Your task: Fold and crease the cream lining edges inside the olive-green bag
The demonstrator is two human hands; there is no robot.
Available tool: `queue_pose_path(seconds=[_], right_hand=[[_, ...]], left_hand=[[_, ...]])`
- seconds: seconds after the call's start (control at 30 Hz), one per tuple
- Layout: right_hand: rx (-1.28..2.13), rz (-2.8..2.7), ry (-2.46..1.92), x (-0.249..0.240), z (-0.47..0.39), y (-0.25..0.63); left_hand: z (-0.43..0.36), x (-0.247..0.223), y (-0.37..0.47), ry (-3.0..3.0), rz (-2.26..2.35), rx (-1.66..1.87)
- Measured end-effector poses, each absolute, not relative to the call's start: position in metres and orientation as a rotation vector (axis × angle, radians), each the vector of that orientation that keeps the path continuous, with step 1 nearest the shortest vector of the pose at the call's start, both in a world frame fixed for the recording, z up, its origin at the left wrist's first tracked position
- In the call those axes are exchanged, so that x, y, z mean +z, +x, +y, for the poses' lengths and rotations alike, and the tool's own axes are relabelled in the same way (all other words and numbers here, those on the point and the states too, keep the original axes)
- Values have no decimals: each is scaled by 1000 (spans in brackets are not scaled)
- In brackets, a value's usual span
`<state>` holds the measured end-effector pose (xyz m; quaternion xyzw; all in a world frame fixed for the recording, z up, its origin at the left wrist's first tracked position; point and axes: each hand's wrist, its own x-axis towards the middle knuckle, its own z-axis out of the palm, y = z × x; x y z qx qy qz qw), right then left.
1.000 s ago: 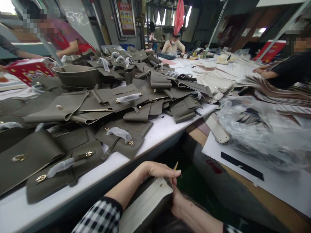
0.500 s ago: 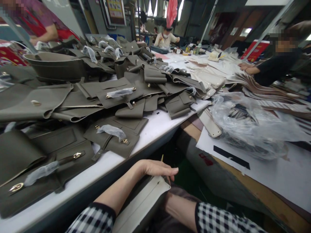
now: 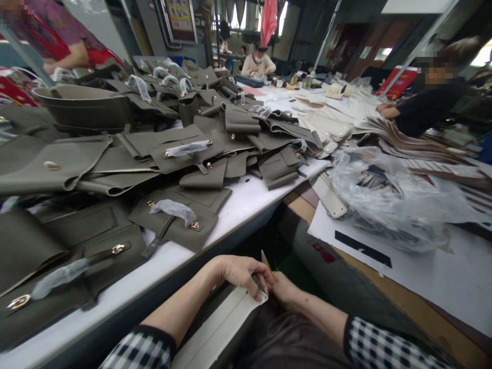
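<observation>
At the far left, a co-worker in a red apron (image 3: 61, 31) is partly seen. From there, the white tabletop (image 3: 246, 205) is largely covered by olive leather pieces (image 3: 180, 133), some fitted with film-wrapped handles (image 3: 175, 209). In front of its edge, a pale-faced workpiece (image 3: 219, 328) is held slantwise near the lap, its far end gripped under the curled fingers of the left hand (image 3: 244, 272). Just beside that end, a yellow pointed tool (image 3: 266, 260) is pinched, tip upward, in the grip of the right hand (image 3: 283, 288) (its lower part is hidden). Further right, a crumpled clear plastic bag (image 3: 384, 215) is seen, with stacked strips (image 3: 407, 141) handled behind it by a person in black (image 3: 426, 110).
</observation>
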<state>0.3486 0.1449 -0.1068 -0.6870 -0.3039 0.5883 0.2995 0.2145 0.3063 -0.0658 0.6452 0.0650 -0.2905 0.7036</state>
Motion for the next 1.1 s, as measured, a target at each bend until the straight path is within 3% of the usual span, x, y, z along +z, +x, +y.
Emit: queue_pose_path(seconds=[0.13, 0.37, 0.6, 1.1], right_hand=[[1459, -881, -1977, -79, 120, 406], [2174, -1020, -1768, -12, 112, 395], [2311, -876, -1735, -30, 128, 362], [2284, -712, -1726, -35, 119, 352]], left_hand=[[305, -64, 215, 1425, 160, -657], [306, -63, 216, 1424, 170, -663], [313, -53, 218, 1732, 127, -697], [316, -57, 216, 1713, 129, -674]])
